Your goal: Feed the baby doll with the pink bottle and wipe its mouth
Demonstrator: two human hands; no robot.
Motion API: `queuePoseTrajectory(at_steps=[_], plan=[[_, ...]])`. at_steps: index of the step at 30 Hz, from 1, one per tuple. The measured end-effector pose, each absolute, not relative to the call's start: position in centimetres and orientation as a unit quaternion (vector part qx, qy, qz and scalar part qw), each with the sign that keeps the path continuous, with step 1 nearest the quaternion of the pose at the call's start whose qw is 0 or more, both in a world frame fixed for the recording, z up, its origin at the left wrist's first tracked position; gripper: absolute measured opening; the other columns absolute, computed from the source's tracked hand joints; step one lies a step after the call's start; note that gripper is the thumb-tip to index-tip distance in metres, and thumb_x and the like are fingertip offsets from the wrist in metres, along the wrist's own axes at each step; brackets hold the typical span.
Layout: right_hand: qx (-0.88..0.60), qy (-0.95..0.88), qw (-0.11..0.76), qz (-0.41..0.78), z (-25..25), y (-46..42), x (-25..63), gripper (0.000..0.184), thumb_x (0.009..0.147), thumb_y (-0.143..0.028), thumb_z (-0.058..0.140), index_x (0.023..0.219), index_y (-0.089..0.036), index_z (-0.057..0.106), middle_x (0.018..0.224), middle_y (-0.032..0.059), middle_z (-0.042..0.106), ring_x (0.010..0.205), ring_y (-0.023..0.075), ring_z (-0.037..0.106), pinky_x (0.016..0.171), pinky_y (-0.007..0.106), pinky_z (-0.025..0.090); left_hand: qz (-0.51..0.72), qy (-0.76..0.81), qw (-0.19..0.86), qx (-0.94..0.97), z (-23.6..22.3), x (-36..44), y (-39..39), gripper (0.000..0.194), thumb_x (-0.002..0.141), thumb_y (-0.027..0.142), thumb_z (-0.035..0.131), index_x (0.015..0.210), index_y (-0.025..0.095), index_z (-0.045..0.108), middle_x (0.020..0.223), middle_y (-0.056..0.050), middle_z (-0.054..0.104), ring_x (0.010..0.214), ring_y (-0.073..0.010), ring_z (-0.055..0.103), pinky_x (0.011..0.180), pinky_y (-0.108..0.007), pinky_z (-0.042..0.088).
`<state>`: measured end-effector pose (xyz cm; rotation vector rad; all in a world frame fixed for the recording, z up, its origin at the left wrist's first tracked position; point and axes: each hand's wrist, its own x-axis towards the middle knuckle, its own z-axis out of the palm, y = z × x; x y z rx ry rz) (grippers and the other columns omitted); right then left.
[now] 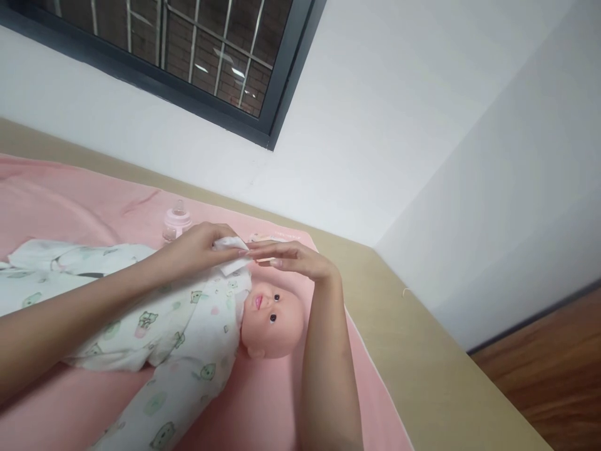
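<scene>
White folded tissue [231,254] is pinched in the left hand [200,249] above the plastic baby doll [220,326]; the right hand [293,258], fingers flat and open, touches its edge.

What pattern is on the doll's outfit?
White with small green animal prints, on the doll's outfit; head view.

Head camera looks down, close, tilted, over the pink blanket [56,200].

Left hand [200,247] pinching white wipe [231,254] above doll [197,326].
</scene>
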<state>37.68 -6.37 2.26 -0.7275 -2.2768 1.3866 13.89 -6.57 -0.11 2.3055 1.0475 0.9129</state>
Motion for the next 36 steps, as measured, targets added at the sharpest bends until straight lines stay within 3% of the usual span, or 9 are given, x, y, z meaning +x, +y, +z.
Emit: queuePoseTrajectory(at_steps=[8, 14, 18, 23, 28, 34, 36], plan=[[-0.303, -0.806, 0.228, 0.454, 2.3, -6.8, 36.3, 0.028, 0.085, -0.034, 0.058, 0.109, -0.024, 0.068, 0.118, 0.0018, 0.063, 0.117, 0.0207, 0.055, 0.104, 0.041, 0.042, 0.365, 0.395, 0.280, 0.795, 0.4, 12.8, -5.9, 0.038, 0.083, 0.052, 0.054, 0.092, 0.018, 0.069, 0.084, -0.003, 0.070, 0.077, -0.0214, 0.063, 0.067, -0.028, 0.047], [-0.397, -0.678, 0.379, 0.489, -2.0, -3.3, 39.4, 0.031, 0.078, -0.044, 0.066, 0.090, -0.017, 0.074, 0.095, 0.0073, 0.071, 0.090, 0.0185, 0.065, 0.094, 0.037, 0.047, 0.461, 0.459, 0.298, 0.699, 2.3, 9.5, -4.3, 0.043, 0.079, 0.054, 0.060, 0.100, 0.017, 0.069, 0.095, -0.005, 0.069, 0.085, -0.0214, 0.062, 0.080, -0.033, 0.049], [-0.452, -0.585, 0.459, 0.492, -6.2, -0.7, 41.0, 0.031, 0.071, -0.044, 0.071, 0.083, -0.016, 0.074, 0.082, 0.0066, 0.070, 0.075, 0.0155, 0.064, 0.081, 0.034, 0.048, 0.518, 0.471, 0.304, 0.646, 3.5, 7.0, -4.0, 0.038, 0.084, 0.048, 0.057, 0.100, 0.014, 0.067, 0.101, -0.007, 0.067, 0.093, -0.0215, 0.061, 0.091, -0.037, 0.047], [-0.416, -0.531, 0.522, 0.523, -9.0, 0.8, 40.6, 0.031, 0.071, -0.033, 0.071, 0.100, -0.022, 0.070, 0.088, 0.0019, 0.070, 0.076, 0.0127, 0.063, 0.083, 0.030, 0.048, 0.537, 0.469, 0.298, 0.635, 4.0, 6.0, -4.1, 0.032, 0.090, 0.040, 0.054, 0.097, 0.011, 0.065, 0.105, -0.009, 0.065, 0.096, -0.0216, 0.060, 0.097, -0.042, 0.044], [-0.345, -0.489, 0.500, 0.625, -10.2, 0.6, 39.6, 0.052, 0.072, -0.026, 0.071, 0.122, -0.022, 0.057, 0.086, 0.0039, 0.070, 0.084, 0.0172, 0.065, 0.094, 0.043, 0.048, 0.520, 0.474, 0.333, 0.628, 3.4, 6.4, -3.3, 0.035, 0.089, 0.042, 0.055, 0.106, 0.013, 0.064, 0.103, -0.007, 0.064, 0.090, -0.0195, 0.059, 0.096, -0.040, 0.044], [-0.325, -0.448, 0.510, 0.658, -10.3, 0.1, 39.4, 0.038, 0.073, -0.025, 0.070, 0.110, -0.023, 0.062, 0.123, 0.0055, 0.062, 0.083, 0.0143, 0.064, 0.090, 0.039, 0.050, 0.503, 0.484, 0.347, 0.627, 3.0, 6.9, -3.1, 0.036, 0.086, 0.044, 0.056, 0.106, 0.014, 0.063, 0.104, -0.008, 0.064, 0.091, -0.0205, 0.059, 0.093, -0.037, 0.044], [-0.323, -0.431, 0.514, 0.667, -10.4, 0.2, 39.5, 0.035, 0.073, -0.026, 0.070, 0.107, -0.022, 0.063, 0.119, 0.0050, 0.063, 0.078, 0.0123, 0.062, 0.081, 0.034, 0.052, 0.503, 0.483, 0.346, 0.627, 2.9, 6.9, -3.1, 0.036, 0.086, 0.043, 0.056, 0.105, 0.013, 0.063, 0.104, -0.008, 0.063, 0.091, -0.0203, 0.059, 0.092, -0.037, 0.044]])
